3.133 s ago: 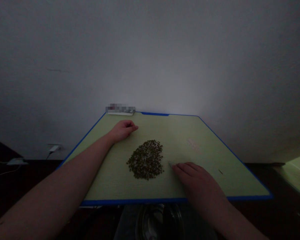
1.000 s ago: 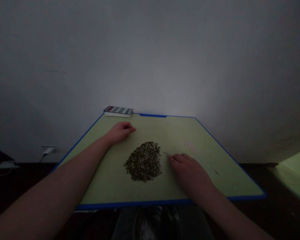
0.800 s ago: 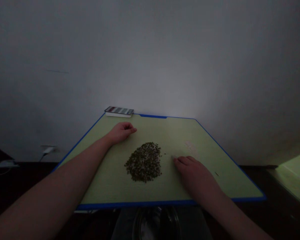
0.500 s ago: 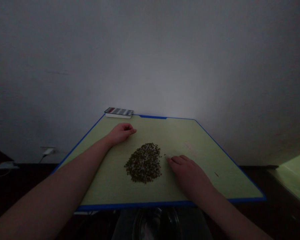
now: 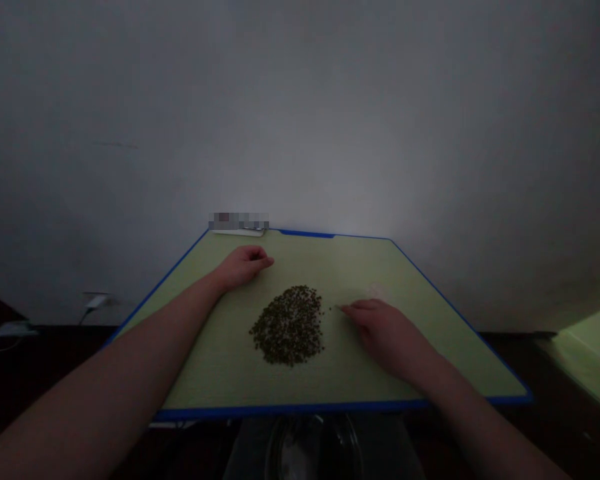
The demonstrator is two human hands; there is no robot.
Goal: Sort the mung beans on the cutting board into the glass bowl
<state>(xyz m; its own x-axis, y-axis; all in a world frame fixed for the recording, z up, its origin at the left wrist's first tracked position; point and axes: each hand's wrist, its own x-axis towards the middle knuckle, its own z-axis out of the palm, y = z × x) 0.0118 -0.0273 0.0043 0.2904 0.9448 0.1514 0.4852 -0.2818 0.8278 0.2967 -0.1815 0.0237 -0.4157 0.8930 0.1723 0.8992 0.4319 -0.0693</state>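
A heap of small greenish-brown beans mixed with pale grains (image 5: pixel 287 328) lies on the pale yellow-green tabletop (image 5: pixel 220 387). Left of and beyond the heap rests my left hand (image 5: pixel 245 265), fingers curled in towards the thumb; whether anything is inside is hidden. On the heap's right, my right hand (image 5: pixel 387 333) is low over the table with thumb and fingertips pinched together. Something tiny and pale seems to show at those fingertips, too small to name. One loose bean (image 5: pixel 330 309) sits just left of them. A faint patch of whitish grains (image 5: pixel 376 291) lies behind my right hand.
Blue edging (image 5: pixel 290 409) runs round the table. A flat white-sided object (image 5: pixel 240 232), its top blurred out, stands at the far left corner. Below the near edge is a shiny metal bowl (image 5: pixel 280 447). A grey wall (image 5: pixel 330 133) rises behind; a plug (image 5: pixel 97 302) is at left.
My right hand has shifted slightly right and turned, its fingertips now pinched and pointing left. My left hand and the heap look unchanged.
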